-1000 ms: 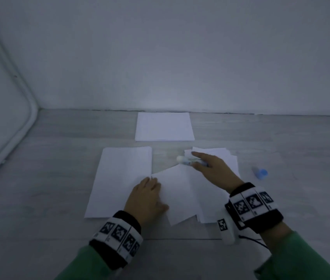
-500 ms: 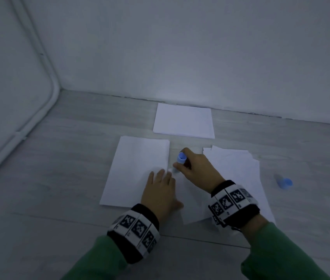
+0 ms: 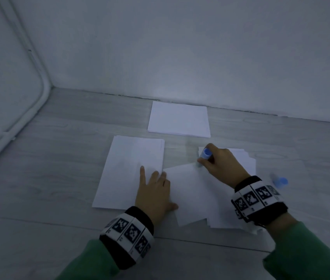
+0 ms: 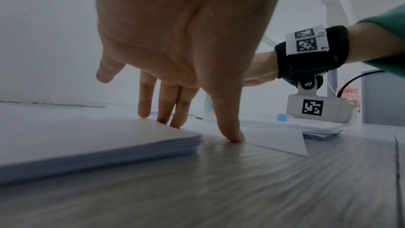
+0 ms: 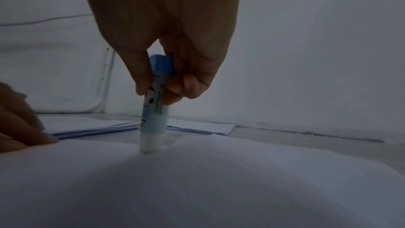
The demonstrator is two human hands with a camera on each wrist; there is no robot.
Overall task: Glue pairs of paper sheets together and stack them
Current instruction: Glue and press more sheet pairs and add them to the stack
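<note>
My right hand [image 3: 218,164] grips a glue stick [image 5: 154,110] upright, its white tip pressed on the far corner of a loose white sheet [image 3: 192,193]. That sheet lies askew over a messy pile of sheets [image 3: 240,160] on the right. My left hand [image 3: 154,190] lies flat with straight fingers, fingertips [image 4: 175,122] on the edge of a neat stack of sheets [image 3: 131,170] and thumb on the floor beside the loose sheet. A third stack [image 3: 179,120] lies farther back near the wall.
The blue glue cap [image 3: 280,181] lies on the wooden floor [image 3: 59,178] right of the messy pile. A white wall [image 3: 180,47] runs behind the far stack, and a white pipe [image 3: 28,110] curves along the left.
My right hand has moved the glue stick from the sheet's left side up to its far corner, now standing upright on the paper. The left hand stays flat in place. The head view has shifted.
</note>
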